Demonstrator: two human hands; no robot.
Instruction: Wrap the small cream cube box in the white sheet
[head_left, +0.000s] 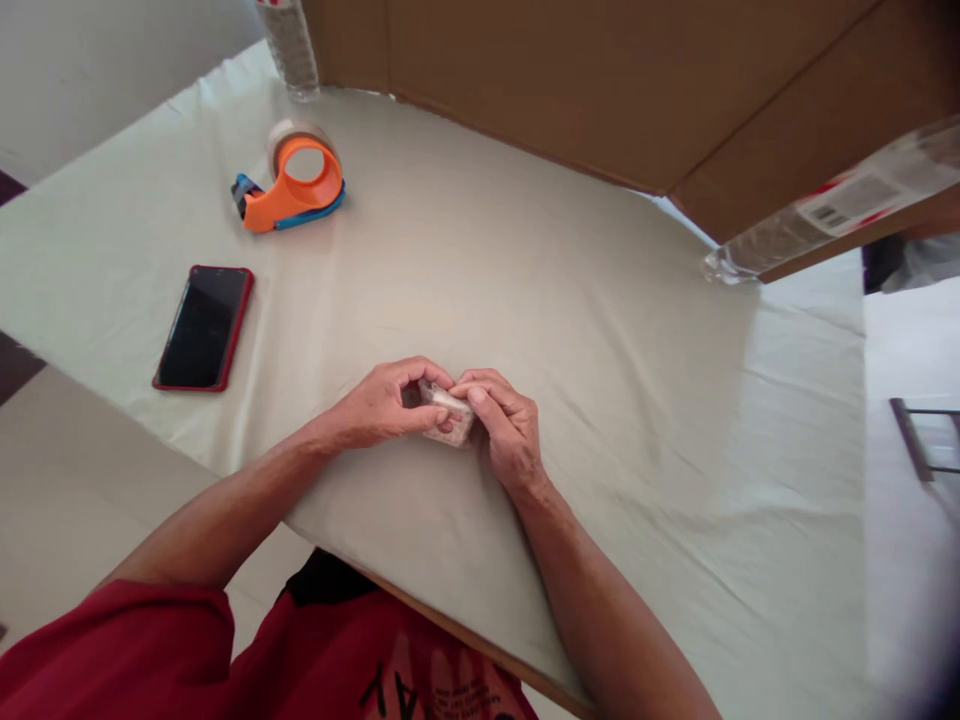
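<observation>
Between my hands, near the front edge of the table, is a small whitish box [454, 430] in what looks like clear wrapping, with a reddish mark on its side. My left hand [386, 408] grips its left end, thumb on the near side and fingers over the top. The fingertips of my right hand [510, 425] are pinched together at the box's upper right corner. Fingers cover part of the box, so its full shape and any print are hidden.
An orange and blue tape dispenser [300, 185] and a phone in a red case [204, 328] lie on the left of the cloth-covered table [637, 400]. A large cardboard box [525, 80] with clear tape on its edges stands at the back.
</observation>
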